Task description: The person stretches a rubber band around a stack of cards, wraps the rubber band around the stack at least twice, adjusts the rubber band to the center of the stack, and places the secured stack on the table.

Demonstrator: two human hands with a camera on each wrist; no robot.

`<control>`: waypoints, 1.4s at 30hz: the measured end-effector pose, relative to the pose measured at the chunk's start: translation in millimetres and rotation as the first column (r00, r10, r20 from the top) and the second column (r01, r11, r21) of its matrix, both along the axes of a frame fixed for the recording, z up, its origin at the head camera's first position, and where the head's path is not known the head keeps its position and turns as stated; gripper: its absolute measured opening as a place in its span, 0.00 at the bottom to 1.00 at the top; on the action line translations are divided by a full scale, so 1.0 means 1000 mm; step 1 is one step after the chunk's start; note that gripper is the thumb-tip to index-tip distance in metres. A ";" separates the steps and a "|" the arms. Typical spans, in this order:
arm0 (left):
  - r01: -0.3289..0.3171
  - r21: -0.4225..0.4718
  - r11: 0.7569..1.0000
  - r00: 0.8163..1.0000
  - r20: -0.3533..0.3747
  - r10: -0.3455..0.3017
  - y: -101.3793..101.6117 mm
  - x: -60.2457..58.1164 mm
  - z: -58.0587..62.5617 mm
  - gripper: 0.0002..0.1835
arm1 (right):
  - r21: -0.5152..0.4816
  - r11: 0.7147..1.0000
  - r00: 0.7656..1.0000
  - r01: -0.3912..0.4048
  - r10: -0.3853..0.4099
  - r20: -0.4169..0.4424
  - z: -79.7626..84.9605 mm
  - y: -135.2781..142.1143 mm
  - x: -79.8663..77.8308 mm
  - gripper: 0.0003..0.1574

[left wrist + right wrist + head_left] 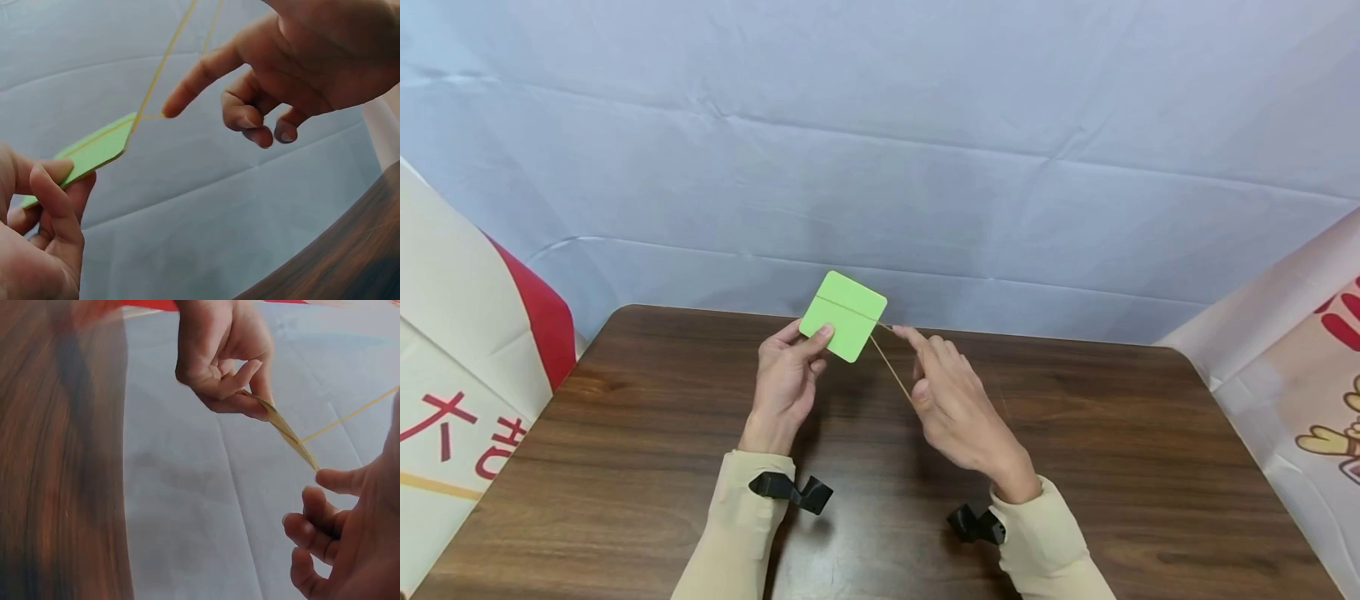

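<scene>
Pinches green card (853,332) in fingers of left hand (784,379); stretches band (891,369) toward four o'clock with right hand (955,402), index and thumb spread, above bench (880,542).

The card (850,331) is matt and smooth, like thick paper or foam. The band (891,369) looks like thin rubber. The table (662,417) has wood grain and a smooth, slightly glossy surface. The sheet (880,183) seems matt, creased cloth; the sleeves (733,525), matt cloth.

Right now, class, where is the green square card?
In the head view, the card is just left of centre, held by the left hand, a thin yellow band crossing it.
</scene>
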State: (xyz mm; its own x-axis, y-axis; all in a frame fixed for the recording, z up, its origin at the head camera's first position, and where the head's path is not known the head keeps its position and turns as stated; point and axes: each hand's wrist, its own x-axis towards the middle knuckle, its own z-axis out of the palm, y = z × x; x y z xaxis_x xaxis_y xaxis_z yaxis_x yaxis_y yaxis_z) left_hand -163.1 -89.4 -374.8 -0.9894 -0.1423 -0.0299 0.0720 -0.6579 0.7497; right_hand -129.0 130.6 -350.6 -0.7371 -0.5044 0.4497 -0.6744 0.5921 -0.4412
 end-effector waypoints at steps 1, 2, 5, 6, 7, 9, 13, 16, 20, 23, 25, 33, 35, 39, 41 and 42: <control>-0.002 -0.007 1.000 1.000 -0.019 0.002 0.001 0.000 0.000 0.08 | -0.025 1.000 1.000 -0.011 0.012 0.023 0.000 0.000 0.000 0.58; -0.002 -0.011 1.000 0.999 -0.038 0.002 0.002 0.001 0.000 0.09 | -0.051 0.998 0.999 -0.025 0.027 0.045 0.000 0.001 -0.001 0.58; 0.006 -0.036 0.999 0.995 -0.096 -0.009 0.004 0.002 -0.001 0.09 | -0.135 0.988 0.989 -0.078 0.093 0.112 -0.001 0.003 -0.002 0.58; 0.013 -0.046 0.999 0.993 -0.118 -0.018 0.004 0.002 -0.001 0.09 | -0.166 0.982 0.985 -0.093 0.115 0.131 -0.001 0.003 -0.003 0.58; 0.020 -0.060 0.998 0.989 -0.143 -0.028 0.004 0.003 -0.002 0.09 | -0.195 0.975 0.979 -0.106 0.136 0.150 -0.002 0.004 -0.003 0.57; 0.032 -0.096 0.995 0.978 -0.201 -0.050 0.002 0.003 -0.004 0.11 | -0.249 0.960 0.967 -0.125 0.174 0.186 -0.002 0.004 -0.004 0.57; 0.028 -0.182 0.983 0.940 -0.331 -0.087 0.001 0.002 -0.007 0.15 | -0.325 0.935 0.948 -0.140 0.221 0.228 -0.003 0.006 -0.006 0.52; 0.018 -0.229 0.973 0.901 -0.419 -0.115 -0.001 0.001 -0.009 0.15 | -0.389 0.907 0.928 -0.162 0.275 0.253 -0.003 0.007 -0.006 0.47; 0.052 -0.267 0.962 0.836 -0.515 -0.188 -0.002 0.000 -0.010 0.10 | -0.484 0.852 0.899 -0.199 0.355 0.256 -0.004 0.010 -0.008 0.41; 0.083 -0.319 0.944 0.795 -0.551 -0.256 -0.005 0.001 -0.009 0.08 | -0.525 0.819 0.881 -0.231 0.405 0.243 -0.004 0.012 -0.009 0.39; 0.081 -0.375 0.923 0.775 -0.558 -0.295 -0.008 0.002 -0.007 0.07 | -0.535 0.808 0.870 -0.248 0.428 0.243 -0.004 0.013 -0.010 0.40; 0.087 -0.556 0.826 0.711 -0.546 -0.442 -0.015 0.008 0.004 0.07 | -0.499 0.831 0.859 -0.244 0.424 0.286 -0.001 0.015 -0.011 0.39; 0.067 -0.605 0.794 0.696 -0.542 -0.472 -0.015 0.009 0.008 0.07 | -0.475 0.848 0.865 -0.237 0.406 0.294 -0.001 0.015 -0.010 0.36; -0.009 -0.708 0.706 0.683 -0.521 -0.513 -0.013 0.014 0.016 0.10 | -0.442 0.867 0.865 -0.231 0.391 0.314 -0.002 0.015 -0.010 0.33; -0.043 -0.754 0.655 0.673 -0.507 -0.539 -0.011 0.016 0.020 0.11 | -0.432 0.872 0.863 -0.230 0.388 0.323 -0.003 0.015 -0.009 0.33; -0.053 -0.774 0.631 0.669 -0.497 -0.553 -0.010 0.018 0.021 0.11 | -0.428 0.875 0.863 -0.227 0.385 0.328 -0.004 0.015 -0.009 0.33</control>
